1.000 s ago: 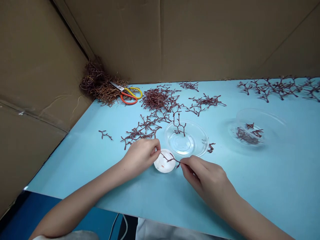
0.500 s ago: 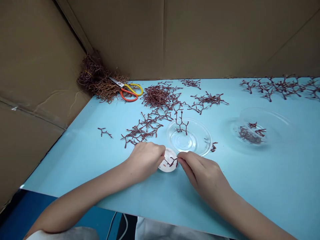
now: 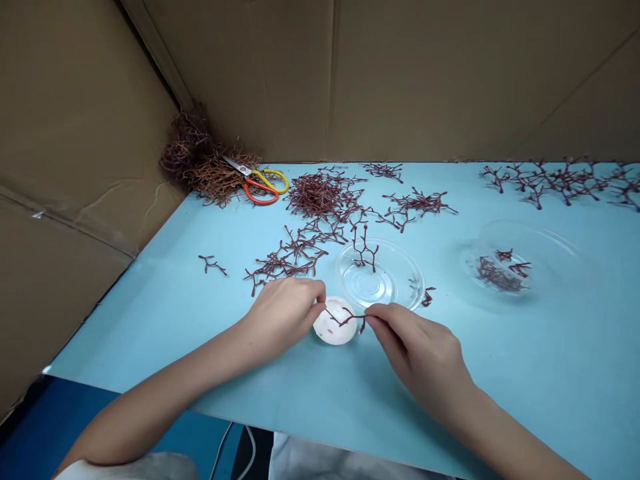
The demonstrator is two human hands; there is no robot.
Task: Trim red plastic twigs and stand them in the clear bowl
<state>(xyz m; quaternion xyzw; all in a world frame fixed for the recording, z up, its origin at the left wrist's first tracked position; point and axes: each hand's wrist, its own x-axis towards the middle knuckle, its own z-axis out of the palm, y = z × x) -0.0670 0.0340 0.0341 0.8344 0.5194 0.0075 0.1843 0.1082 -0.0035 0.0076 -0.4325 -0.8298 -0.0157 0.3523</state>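
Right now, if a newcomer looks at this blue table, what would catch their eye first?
First, the reddish-brown branched sprig pinched between the left hand and right hand, just above a white round dish. Next, another sprig on a clear plastic saucer. At the back corner, orange-and-yellow scissors lie beside a tangled heap.

The left hand (image 3: 281,315) lay low at the near middle, its fingertips (image 3: 319,292) curled and pinched together. The right hand (image 3: 420,353) was just to its right, thumb and forefinger (image 3: 380,313) pinched and pointing left. The left forearm (image 3: 165,393) and right forearm (image 3: 515,443) angled inward from the near edge.
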